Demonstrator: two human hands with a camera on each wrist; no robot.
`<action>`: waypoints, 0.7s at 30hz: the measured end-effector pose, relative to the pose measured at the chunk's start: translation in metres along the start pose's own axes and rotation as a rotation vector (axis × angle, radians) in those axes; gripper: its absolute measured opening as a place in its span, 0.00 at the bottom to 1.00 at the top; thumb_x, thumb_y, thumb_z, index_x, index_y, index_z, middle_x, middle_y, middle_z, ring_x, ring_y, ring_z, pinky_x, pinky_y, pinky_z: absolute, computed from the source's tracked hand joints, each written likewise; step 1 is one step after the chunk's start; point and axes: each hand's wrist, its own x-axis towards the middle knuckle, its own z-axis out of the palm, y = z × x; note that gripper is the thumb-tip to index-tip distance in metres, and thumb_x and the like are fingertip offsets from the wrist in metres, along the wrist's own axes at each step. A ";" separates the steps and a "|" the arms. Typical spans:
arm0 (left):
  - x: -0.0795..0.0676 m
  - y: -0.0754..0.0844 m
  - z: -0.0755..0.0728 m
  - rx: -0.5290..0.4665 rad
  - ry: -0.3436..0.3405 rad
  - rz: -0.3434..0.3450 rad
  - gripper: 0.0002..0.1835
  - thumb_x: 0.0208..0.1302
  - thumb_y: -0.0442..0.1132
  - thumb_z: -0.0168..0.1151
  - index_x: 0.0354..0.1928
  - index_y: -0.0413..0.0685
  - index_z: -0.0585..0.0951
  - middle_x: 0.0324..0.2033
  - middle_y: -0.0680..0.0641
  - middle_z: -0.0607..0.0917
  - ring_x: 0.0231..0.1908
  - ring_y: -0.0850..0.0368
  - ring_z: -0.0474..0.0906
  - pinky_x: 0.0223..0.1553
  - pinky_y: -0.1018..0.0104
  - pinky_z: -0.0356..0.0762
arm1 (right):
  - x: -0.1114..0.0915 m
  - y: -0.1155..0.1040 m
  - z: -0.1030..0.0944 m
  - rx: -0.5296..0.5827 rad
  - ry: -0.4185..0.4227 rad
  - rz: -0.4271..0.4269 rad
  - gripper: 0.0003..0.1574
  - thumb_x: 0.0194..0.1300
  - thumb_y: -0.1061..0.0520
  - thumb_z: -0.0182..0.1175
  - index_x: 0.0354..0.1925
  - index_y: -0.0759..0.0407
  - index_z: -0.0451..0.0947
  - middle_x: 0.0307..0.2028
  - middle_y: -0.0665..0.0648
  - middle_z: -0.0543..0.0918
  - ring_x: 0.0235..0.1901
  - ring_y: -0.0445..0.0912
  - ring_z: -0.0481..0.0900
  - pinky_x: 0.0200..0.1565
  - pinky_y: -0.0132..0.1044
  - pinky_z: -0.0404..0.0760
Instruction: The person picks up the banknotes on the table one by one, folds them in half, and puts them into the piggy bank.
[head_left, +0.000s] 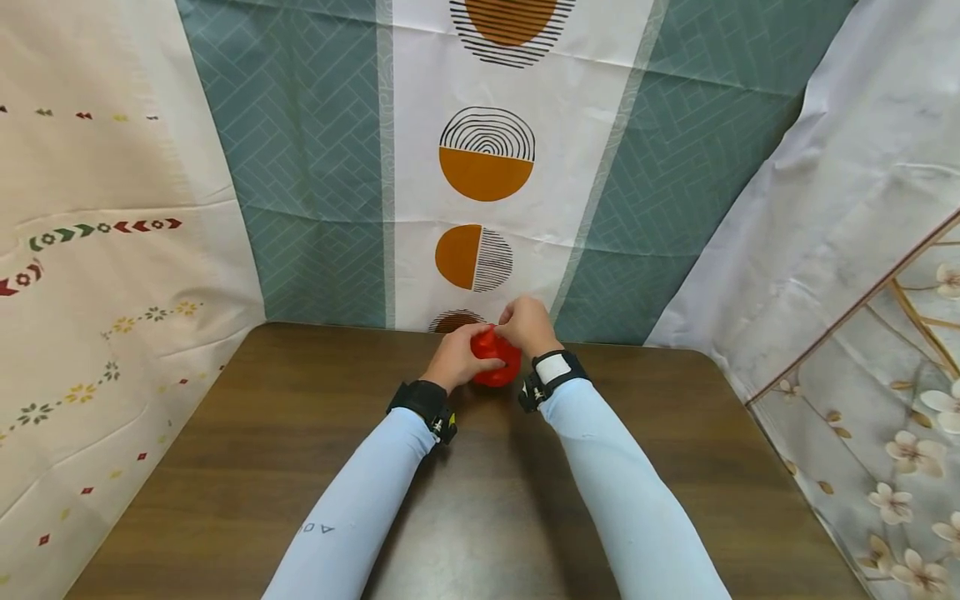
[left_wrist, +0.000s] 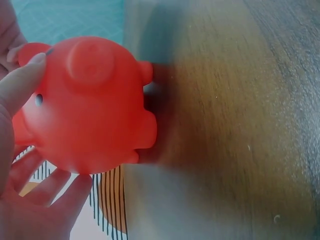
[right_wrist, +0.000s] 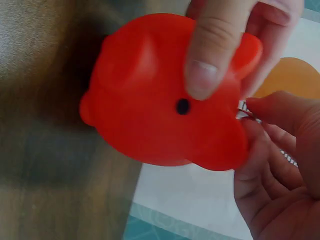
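A red piggy bank [head_left: 501, 364] is upright at the far edge of the wooden table [head_left: 315, 433]. Its snout [left_wrist: 91, 62] and small black eyes show in the left wrist view. My left hand [head_left: 454, 358] holds the piggy bank, thumb across its face near an eye and fingers spread round the other side. At the top, beside an ear [right_wrist: 220, 150], my right hand [head_left: 529, 327] pinches a thin, coin-like piece [right_wrist: 247, 115] between thumb and forefinger. Only its narrow edge shows, and fingers cover most of it. Whether it enters the bank I cannot tell.
Behind the table hangs a green and white cloth [head_left: 322, 167] with orange half-circles. A pale patterned cloth [head_left: 127, 317] hangs on the left, and a white flowered one [head_left: 847, 467] on the right. Both wrists wear black straps [head_left: 423, 402].
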 end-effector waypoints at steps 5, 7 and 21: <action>0.001 0.000 0.001 0.015 -0.002 0.013 0.35 0.47 0.50 0.75 0.59 0.54 0.73 0.52 0.54 0.75 0.46 0.57 0.72 0.47 0.61 0.74 | -0.002 0.006 0.010 0.031 0.054 -0.007 0.10 0.53 0.55 0.71 0.20 0.53 0.81 0.19 0.48 0.78 0.24 0.45 0.74 0.24 0.31 0.78; 0.000 0.001 0.002 0.010 -0.005 0.008 0.36 0.47 0.50 0.75 0.59 0.54 0.73 0.53 0.54 0.75 0.47 0.57 0.71 0.47 0.60 0.74 | -0.003 0.009 0.012 0.044 0.066 -0.009 0.10 0.53 0.55 0.71 0.20 0.53 0.81 0.19 0.48 0.78 0.24 0.45 0.74 0.24 0.31 0.78; 0.002 0.002 0.001 0.014 -0.004 0.029 0.36 0.47 0.50 0.75 0.60 0.54 0.73 0.53 0.54 0.75 0.47 0.57 0.70 0.47 0.61 0.73 | -0.008 0.025 0.027 0.110 0.174 -0.083 0.06 0.56 0.53 0.69 0.26 0.51 0.84 0.22 0.46 0.80 0.28 0.44 0.72 0.29 0.33 0.79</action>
